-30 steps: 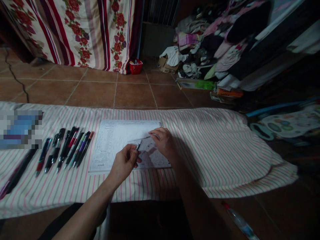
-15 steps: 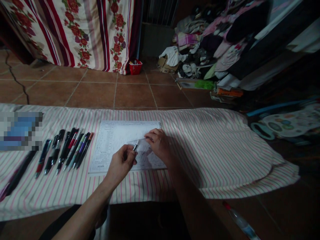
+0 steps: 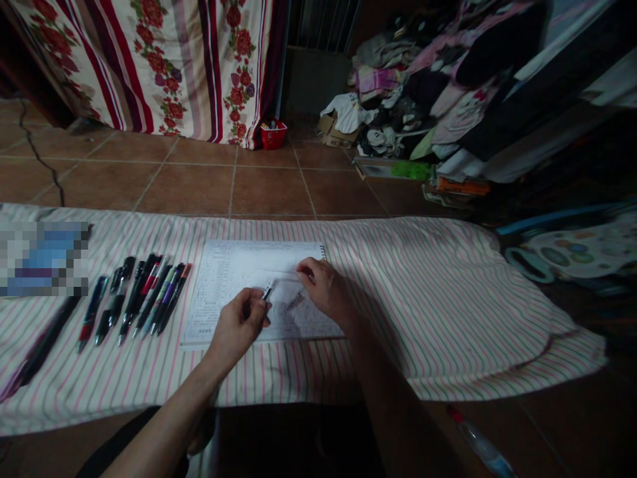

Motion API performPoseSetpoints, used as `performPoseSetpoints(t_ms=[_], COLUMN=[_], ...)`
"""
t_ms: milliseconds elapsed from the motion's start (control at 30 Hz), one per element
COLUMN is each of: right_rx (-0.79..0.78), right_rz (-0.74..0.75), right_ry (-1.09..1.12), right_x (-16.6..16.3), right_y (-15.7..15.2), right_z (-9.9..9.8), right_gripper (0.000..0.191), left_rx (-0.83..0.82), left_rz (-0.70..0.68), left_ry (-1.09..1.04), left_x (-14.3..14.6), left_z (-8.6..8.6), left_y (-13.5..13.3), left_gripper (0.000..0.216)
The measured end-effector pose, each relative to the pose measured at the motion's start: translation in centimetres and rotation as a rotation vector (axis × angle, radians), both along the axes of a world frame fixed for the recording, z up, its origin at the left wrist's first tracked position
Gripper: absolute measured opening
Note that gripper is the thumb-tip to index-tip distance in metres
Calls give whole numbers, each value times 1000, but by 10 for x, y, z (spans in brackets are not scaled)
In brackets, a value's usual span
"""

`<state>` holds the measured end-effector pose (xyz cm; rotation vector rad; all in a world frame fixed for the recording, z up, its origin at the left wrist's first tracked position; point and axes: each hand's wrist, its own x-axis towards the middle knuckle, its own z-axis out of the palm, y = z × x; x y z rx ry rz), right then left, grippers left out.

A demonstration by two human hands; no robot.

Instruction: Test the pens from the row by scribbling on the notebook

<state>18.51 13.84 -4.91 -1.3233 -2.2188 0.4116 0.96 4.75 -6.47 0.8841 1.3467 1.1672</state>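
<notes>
A printed white sheet of paper (image 3: pixel 239 279) lies on a pink-and-green striped cloth (image 3: pixel 438 299). My left hand (image 3: pixel 239 327) is closed round a pen barrel (image 3: pixel 269 291) whose end points up and right over the sheet. My right hand (image 3: pixel 323 289) rests on the paper's right part, its fingers pinched on a thin light rod (image 3: pixel 279 271) that lies across the sheet. A row of several pens (image 3: pixel 142 299) is laid side by side on the cloth to the left of the paper.
Brown floor tiles (image 3: pixel 199 186) stretch beyond the cloth to a flowered curtain (image 3: pixel 164 60) and a small red basket (image 3: pixel 272 133). A heap of clothes (image 3: pixel 423 86) fills the back right. A plastic bottle (image 3: pixel 478 441) lies on the floor near right.
Both hands have stayed over the paper with only slight shifts; the thin rod now lies a little flatter across the sheet. The view has tilted slightly.
</notes>
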Motion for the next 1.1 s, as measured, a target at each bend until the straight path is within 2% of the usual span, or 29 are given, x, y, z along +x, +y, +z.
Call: performPoseSetpoints(t_ms=[133,300,433,667,767,867,1100], right_rx=[-134,-375,-532,-595,-566,-493,-380], right_rz=[-32,-127,-166,-197,-212,-216,-143], right_ry=[243,589,851,1166,1182,1107,955], right_x=[1,3,6,12,16,21,23], right_y=[1,3,1,1,0,-1,-3], right_z=[5,14,19,25,27,27,27], right_gripper=[12,12,22,26,29,31,27], left_rx=[-3,-23,-38,-33,-29,6,49], left_rz=[-11,-4,2,18,10,7,28], left_ry=[-16,-31,-39,-77,-68,-53,-33], left_x=[-2,-1,0,-1,-1,-3,-6], left_z=[-3,-1,3,3,4,7,13], left_y=[1,1,2,3,2,1,0], left_gripper=[34,36,36,36,35,35,33])
